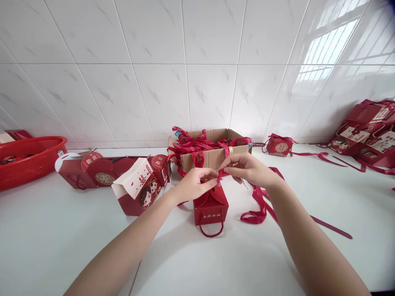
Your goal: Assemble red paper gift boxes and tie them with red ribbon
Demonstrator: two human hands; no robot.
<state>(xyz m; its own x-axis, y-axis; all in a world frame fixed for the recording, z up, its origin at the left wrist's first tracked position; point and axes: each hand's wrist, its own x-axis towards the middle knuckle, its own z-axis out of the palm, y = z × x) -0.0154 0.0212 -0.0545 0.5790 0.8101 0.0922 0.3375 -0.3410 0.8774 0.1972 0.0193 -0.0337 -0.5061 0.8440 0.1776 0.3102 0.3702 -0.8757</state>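
A small red gift box (210,205) with a twisted cord handle stands on the white counter in front of me. Over its top, my left hand (197,183) is closed with thumb and fingers at a red ribbon (221,175). My right hand (245,167) pinches the same ribbon just to the right of the left fingertips. Part of the box top is hidden behind my left hand. A loose length of red ribbon (258,209) trails over the counter to the right, below my right wrist.
Behind my hands sits a cardboard box (212,158) full of red ribbons. Several decorated boxes (140,187) stand to the left, near a red plastic basket (33,170). Rightward are a ribboned box (279,146) and stacked boxes (354,137). A tiled wall (157,94) rises behind.
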